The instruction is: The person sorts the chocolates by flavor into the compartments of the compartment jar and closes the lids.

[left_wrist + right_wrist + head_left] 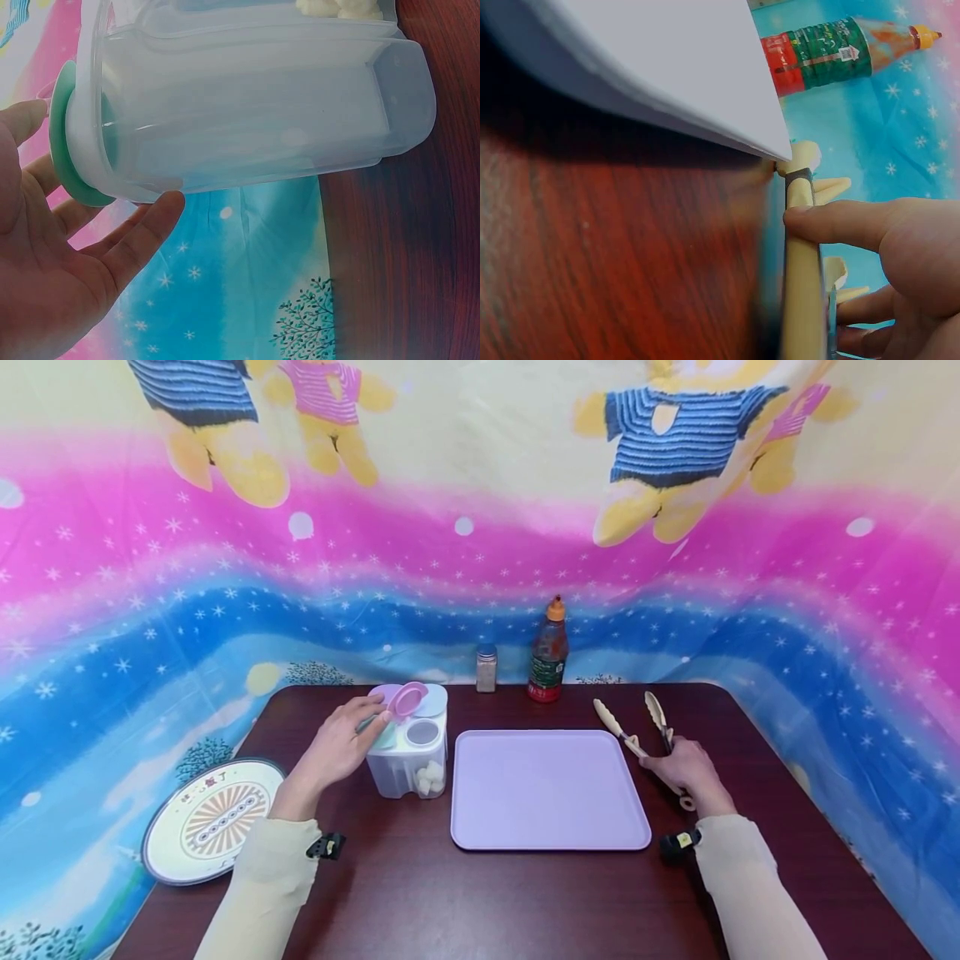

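In the head view my left hand [341, 739] pinches a small round pink lid [407, 699] tilted above a clear storage container [393, 768]. Its other fingers spread beside the green lid [64, 135], as the left wrist view shows. The container's front right compartment has an uncovered round mouth [423, 732], and white chunks [430, 778] lie inside low down. On the right, my right hand [690, 768] grips beige-and-dark tongs [618, 727] across both arms. Their tips are spread apart, pointing away from me. The right wrist view shows my thumb [810, 220] on one arm.
A lilac tray [551, 789] lies between the hands. A patterned plate [213, 822] sits by the table's left edge. Behind the tray stand a sauce bottle [547, 660] with an orange cap and a small blue-capped jar [486, 670]. Printed cloth [465, 568] hangs around the table.
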The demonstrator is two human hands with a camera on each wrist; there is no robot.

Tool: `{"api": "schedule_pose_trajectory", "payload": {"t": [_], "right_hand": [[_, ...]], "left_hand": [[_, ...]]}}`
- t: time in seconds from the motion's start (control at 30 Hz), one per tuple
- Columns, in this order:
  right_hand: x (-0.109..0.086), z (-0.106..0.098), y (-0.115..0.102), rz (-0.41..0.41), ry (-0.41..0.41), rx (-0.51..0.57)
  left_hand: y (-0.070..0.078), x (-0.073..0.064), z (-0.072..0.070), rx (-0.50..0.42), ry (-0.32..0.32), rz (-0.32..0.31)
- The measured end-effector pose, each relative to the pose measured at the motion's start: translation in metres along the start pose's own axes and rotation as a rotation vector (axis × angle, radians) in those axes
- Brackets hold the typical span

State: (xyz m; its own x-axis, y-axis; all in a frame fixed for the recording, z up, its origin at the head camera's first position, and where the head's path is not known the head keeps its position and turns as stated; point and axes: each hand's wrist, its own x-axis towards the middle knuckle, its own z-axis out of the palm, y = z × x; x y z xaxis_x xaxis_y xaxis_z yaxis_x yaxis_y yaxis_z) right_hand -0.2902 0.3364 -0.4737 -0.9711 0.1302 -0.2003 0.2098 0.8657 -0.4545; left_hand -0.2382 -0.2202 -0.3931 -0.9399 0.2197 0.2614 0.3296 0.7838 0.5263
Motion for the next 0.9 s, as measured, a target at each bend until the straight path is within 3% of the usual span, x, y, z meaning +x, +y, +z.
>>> {"api": "schedule_pose_trajectory", "payload": {"t": [0.53,0.9], "right_hand": [[-0.004,-0.006,-0.009,-0.034,0.053,-0.065],[-0.016,-0.015,-0.037,-0.123,0.148,-0.028]], "left_hand": [[0.000,-0.001,0.000,0.000,0.000,-0.002],[0.000,0.000,0.000,-0.004,0.003,0.003]]}}
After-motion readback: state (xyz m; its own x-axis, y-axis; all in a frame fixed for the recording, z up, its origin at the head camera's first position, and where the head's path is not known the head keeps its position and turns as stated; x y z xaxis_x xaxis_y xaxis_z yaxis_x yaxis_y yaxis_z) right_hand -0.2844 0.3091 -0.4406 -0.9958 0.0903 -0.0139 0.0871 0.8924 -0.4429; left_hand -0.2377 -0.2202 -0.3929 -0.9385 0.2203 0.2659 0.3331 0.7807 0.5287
